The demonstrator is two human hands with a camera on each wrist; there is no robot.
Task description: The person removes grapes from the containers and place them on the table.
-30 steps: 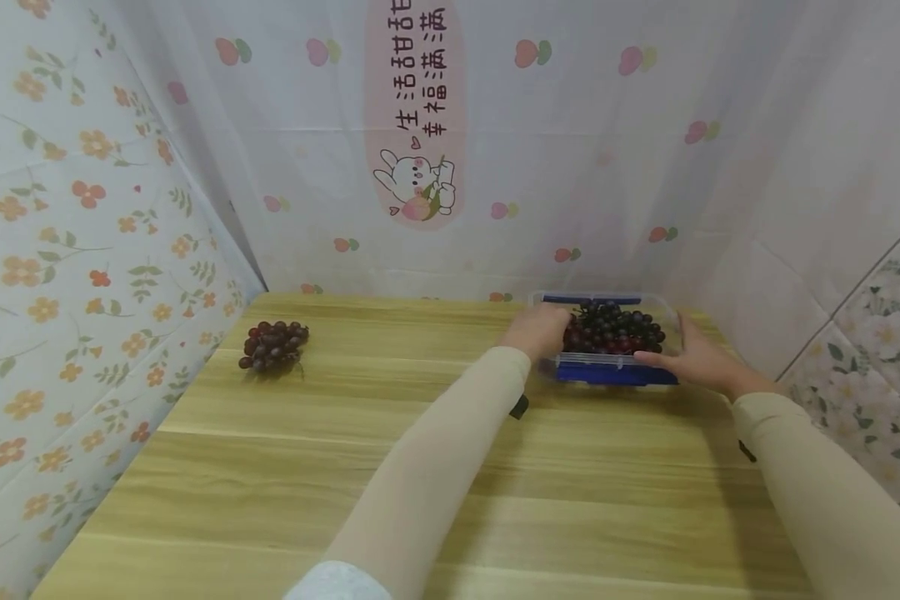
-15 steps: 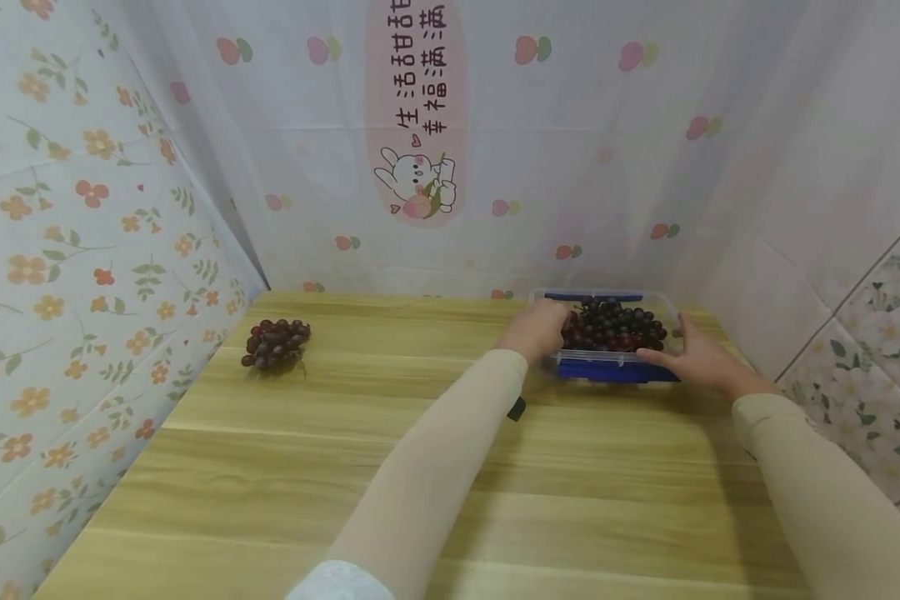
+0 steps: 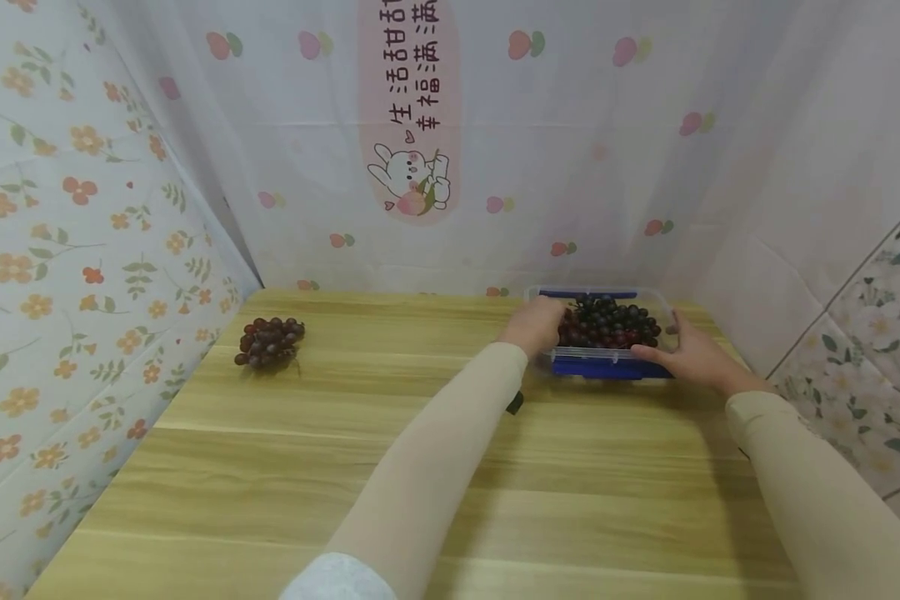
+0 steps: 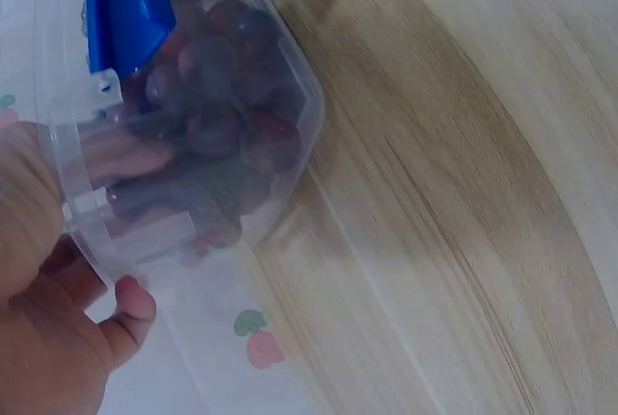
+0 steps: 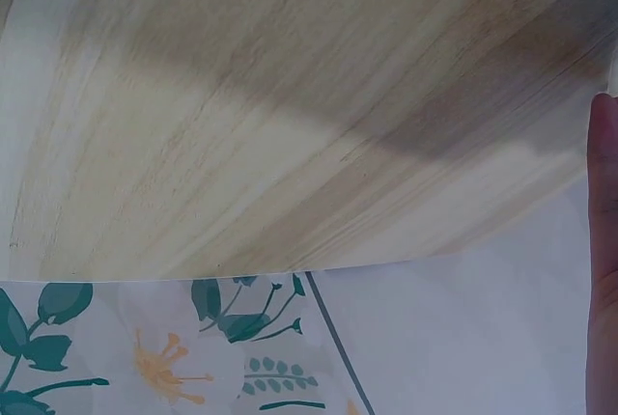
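Note:
A clear plastic food container (image 3: 606, 355) with blue locking clips stands at the back right of the table, full of dark grapes (image 3: 615, 321). My left hand (image 3: 534, 325) grips its left end, with fingers over the rim and inside. In the left wrist view a finger shows through the clear wall, while the thumb of that hand (image 4: 58, 328) stays outside near the rim. My right hand (image 3: 697, 356) holds the opposite end, its thumb on the front rim corner. Only a strip of the right hand (image 5: 603, 251) enters the right wrist view.
A separate bunch of reddish grapes (image 3: 270, 342) lies at the back left of the wood-grain table (image 3: 330, 483). A printed white curtain (image 3: 285, 125) hangs right behind the table's back edge. Floral cloth (image 3: 67, 275) lines the left side, and more covers the right.

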